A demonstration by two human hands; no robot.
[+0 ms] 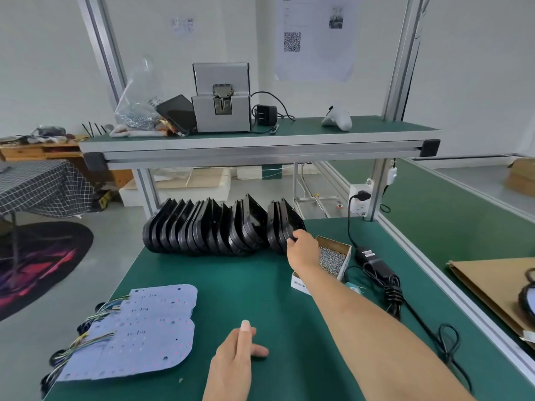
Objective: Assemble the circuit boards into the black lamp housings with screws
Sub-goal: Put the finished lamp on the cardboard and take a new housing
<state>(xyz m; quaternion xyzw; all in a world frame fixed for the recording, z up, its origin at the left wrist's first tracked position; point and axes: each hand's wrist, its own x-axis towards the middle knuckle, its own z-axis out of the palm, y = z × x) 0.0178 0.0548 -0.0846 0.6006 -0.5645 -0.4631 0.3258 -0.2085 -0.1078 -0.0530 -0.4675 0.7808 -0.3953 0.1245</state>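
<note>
Step in hand: fetching 1 housing, start of assembly; nothing screwed yet.

Nearest, left hand [236,360] flat on the green mat [260,287], fingers straight and relaxed, holding nothing. Just left of it, boards [139,331] stacked at the mat's near-left edge, at least 2 overlapping, coloured wires [89,334] trailing off their left side. Boards untouched.

Mid-mat, right arm stretched forward across the screw box [335,257], which sits right of centre, open, full of small silver screws. Power brick [373,260] and coiled cable just right of the box.

Farther, right hand [302,246] at the right end of the housings [214,230], a row of black shells standing on edge along the far side of the mat. Fingers curled on the rim of the end housing [285,224], apparently gripping; fingertips partly hidden behind it. End group stands slightly apart from the main row.

Farthest, upper shelf with a grey screw feeder [221,99], adapter, bag of hardware.

Next move, by judgement: lift end housing clear without toppling neighbours, bring to open mat near left hand, lay cavity-up, then take top board and seat it. Risk: leaning row may slide or domino.
</note>
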